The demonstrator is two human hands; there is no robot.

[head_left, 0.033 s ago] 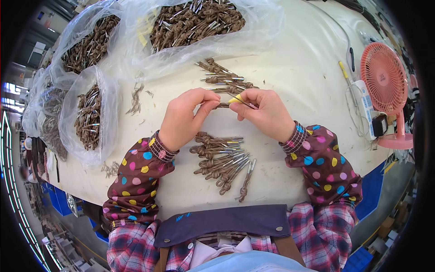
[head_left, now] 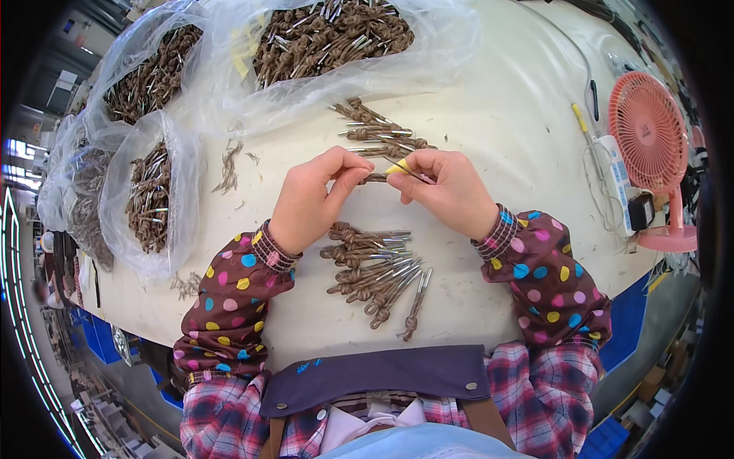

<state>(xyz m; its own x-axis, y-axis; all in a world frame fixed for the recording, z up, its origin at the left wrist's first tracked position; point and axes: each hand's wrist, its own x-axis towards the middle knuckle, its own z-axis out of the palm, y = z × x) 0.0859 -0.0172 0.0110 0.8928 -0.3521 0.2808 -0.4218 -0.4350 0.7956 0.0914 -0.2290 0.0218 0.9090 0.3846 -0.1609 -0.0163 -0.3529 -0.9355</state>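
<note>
Close together over the middle of the table, both my hands work on one brown knotted cord [head_left: 374, 177]. My left hand [head_left: 315, 187] pinches one end between thumb and fingertips. With my right hand [head_left: 443, 183] I grip a thin dark pointed tool [head_left: 414, 171]; something yellow shows at those fingertips, and the tool's exact kind is unclear. The cord's end near the right fingers is partly hidden. Just beyond my hands lies a pile of brown knotted cords [head_left: 375, 126] with metal tips. Nearer me, more such cords [head_left: 371, 264] are fanned out, tips mostly pointing right.
Clear plastic bags full of brown cords [head_left: 329, 42] stand at the back and left, including a smaller bag [head_left: 151, 199]. Fibre scraps [head_left: 228, 168] lie beside them. At right are a pink fan [head_left: 648, 134], a white power strip [head_left: 614, 183] and a yellow-handled tool [head_left: 579, 117].
</note>
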